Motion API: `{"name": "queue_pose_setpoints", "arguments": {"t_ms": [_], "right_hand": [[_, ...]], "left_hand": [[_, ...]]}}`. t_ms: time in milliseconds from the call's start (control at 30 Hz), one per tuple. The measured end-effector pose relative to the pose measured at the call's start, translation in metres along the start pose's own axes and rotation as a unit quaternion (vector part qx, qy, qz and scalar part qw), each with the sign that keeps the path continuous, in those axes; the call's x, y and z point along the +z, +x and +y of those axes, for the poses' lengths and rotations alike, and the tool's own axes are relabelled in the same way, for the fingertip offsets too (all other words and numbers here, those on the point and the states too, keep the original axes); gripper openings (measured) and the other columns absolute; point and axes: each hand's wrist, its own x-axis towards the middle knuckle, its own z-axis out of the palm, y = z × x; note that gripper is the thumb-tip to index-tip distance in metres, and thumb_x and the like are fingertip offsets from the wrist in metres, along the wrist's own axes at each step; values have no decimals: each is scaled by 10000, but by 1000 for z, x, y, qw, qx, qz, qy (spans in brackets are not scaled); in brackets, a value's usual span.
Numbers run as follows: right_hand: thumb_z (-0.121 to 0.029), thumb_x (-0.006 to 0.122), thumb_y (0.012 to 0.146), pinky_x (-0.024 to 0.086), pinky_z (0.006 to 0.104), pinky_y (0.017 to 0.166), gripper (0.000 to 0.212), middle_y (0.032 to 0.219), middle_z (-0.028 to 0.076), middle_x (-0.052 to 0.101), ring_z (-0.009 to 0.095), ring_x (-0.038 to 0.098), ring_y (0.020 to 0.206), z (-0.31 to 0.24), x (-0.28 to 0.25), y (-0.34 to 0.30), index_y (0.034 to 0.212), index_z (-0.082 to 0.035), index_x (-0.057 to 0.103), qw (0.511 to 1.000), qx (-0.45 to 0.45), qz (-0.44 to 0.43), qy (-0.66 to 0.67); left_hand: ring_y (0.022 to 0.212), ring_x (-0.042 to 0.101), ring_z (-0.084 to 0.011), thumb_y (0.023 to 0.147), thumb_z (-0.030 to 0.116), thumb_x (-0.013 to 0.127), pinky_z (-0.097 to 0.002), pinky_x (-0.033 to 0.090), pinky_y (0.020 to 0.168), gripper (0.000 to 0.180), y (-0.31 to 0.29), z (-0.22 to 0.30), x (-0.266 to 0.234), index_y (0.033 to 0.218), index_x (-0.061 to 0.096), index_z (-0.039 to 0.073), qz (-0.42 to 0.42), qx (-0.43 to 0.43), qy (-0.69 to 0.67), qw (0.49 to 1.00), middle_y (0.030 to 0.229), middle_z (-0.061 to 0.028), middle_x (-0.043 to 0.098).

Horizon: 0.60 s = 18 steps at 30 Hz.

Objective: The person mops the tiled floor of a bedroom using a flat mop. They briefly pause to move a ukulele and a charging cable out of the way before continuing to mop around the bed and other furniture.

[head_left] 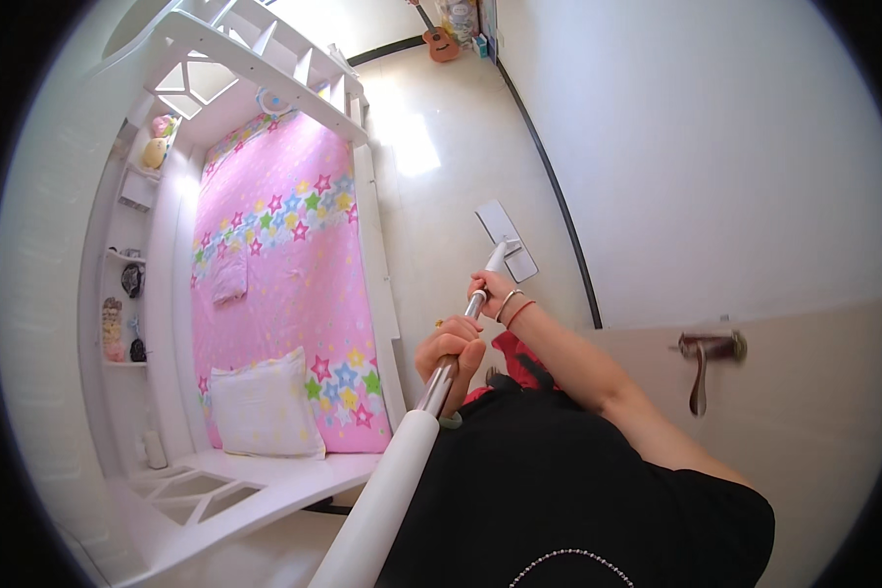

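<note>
Flat mop (434, 395) runs slantwise through mid-view: white grip end (380, 498) at 7 o'clock, silver pole (439, 385) near centre, rectangular mop head (493, 220) between 1 and 2, lying on the floor (423, 211). Both hands closed round the mop. Left hand (451, 348): just below centre, fist wrapped on the silver section, ring (439, 323) on a finger, green bangle (451, 422) at the wrist. Right hand (494, 291): at 1 o'clock from the left one, narrow curled grip, nearer the mop head; silver bangle (507, 305) and red cord (520, 314) on that wrist. Person's black shirt (568, 490) at 5.

Floor pale, glossy, bright light patch (415, 147) close to 12. Small guitar (442, 45) farther out at 12. Bed (304, 265) at 9: white frame, pink star-print cover; white pillow (265, 407) on it at 8, small pink item at 9, cushion or cloth, cannot tell. Shelves (127, 364) past the bed at 9, yellow plush (154, 152) at 10. White wall (715, 176) at 2, door handle (712, 347) between 3 and 4.
</note>
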Motion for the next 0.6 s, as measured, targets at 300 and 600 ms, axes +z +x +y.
{"name": "queue_pose_setpoints", "arguments": {"t_ms": [300, 600], "right_hand": [[4, 500, 897, 416, 253, 467, 160, 631, 15, 451, 99, 450, 504, -114, 128, 115, 779, -47, 405, 998, 31, -1, -45], [26, 511, 889, 426, 249, 463, 144, 642, 21, 442, 100, 450, 493, -195, 243, 217, 826, -27, 393, 995, 70, 9, -72]], "left_hand": [[634, 487, -176, 889, -14, 621, -395, 478, 762, 199, 159, -109, -28, 761, 478, 39, 79, 23, -7, 997, 680, -49, 515], [617, 494, -184, 858, -53, 620, -379, 483, 729, 177, 296, -185, -61, 757, 499, 26, 114, 45, 32, 992, 664, -62, 525]]}}
